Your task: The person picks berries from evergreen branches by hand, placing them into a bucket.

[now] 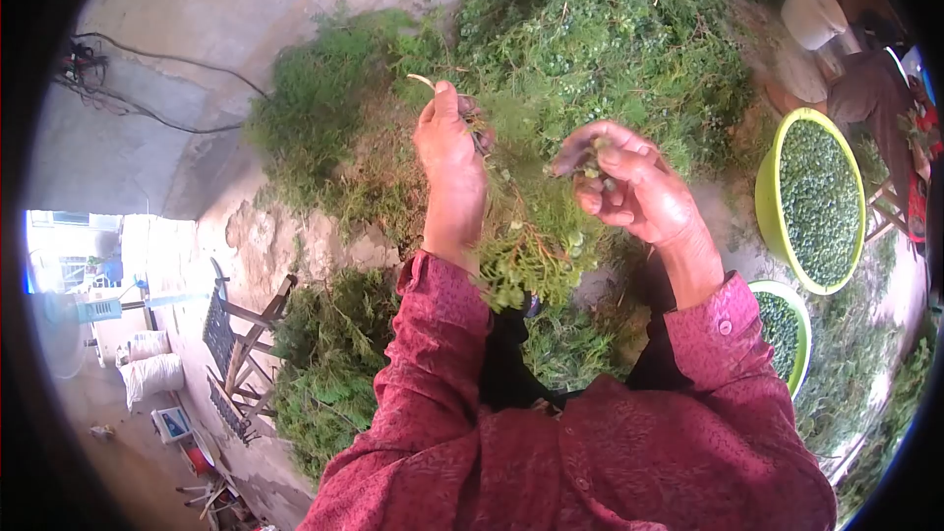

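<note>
My left hand [450,143] is closed around the stem of a leafy green sprig [526,261], whose pale cut end sticks out above the thumb. The sprig's feathery foliage hangs down between my two wrists. To the right, my right hand [629,182] has its fingers curled round a few small green berries [596,162]. A large heap of green branches [600,49] dotted with berries lies on the ground beyond both hands.
On the right stand a yellow-green basin [770,197] full of green berries and a second basin [804,324] with more. A white bucket [814,12] is farther back, near a seated person [870,103]. At left are a folding chair [241,344], black cables [167,57] and a fan [74,320].
</note>
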Available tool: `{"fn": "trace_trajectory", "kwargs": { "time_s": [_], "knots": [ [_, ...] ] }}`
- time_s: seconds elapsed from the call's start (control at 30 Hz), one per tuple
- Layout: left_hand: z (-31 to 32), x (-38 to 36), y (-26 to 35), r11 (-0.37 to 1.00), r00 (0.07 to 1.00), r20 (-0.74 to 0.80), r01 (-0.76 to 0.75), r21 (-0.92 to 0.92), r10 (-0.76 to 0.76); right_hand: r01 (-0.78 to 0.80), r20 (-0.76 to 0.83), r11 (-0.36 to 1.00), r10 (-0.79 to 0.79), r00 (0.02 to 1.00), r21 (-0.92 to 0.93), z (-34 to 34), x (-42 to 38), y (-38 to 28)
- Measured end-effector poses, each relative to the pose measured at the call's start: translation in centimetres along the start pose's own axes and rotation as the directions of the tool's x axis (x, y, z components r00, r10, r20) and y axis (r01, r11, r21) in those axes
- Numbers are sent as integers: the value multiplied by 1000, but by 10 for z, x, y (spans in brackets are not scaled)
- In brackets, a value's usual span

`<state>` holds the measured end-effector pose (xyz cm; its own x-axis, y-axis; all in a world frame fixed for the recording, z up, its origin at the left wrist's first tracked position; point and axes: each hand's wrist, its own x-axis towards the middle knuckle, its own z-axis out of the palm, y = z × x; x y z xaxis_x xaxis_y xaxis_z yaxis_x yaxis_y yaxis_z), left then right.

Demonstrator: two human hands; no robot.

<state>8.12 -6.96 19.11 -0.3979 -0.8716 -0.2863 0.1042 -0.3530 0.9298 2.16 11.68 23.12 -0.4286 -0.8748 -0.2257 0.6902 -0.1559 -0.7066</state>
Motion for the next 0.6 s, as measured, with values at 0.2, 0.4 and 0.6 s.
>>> {"fn": "trace_trajectory", "kwargs": {
  "time_s": [0.2, 0.4, 0.6],
  "knots": [
    [11, -20, 3, 1000, 1000, 19, -20, 24, 19, 135, -10, 734, -190, 982, -666, 5, 23, 20],
    [12, -13, -9, 995, 992, 76, -95, -23, 96, 208, 93, 383, -297, 950, -900, 0, 30, 41],
    [4, -9, 3, 999, 999, 13, 40, -5, -40, 113, 115, 906, -72, 991, -408, 8, 12, 25]
  ]
}}
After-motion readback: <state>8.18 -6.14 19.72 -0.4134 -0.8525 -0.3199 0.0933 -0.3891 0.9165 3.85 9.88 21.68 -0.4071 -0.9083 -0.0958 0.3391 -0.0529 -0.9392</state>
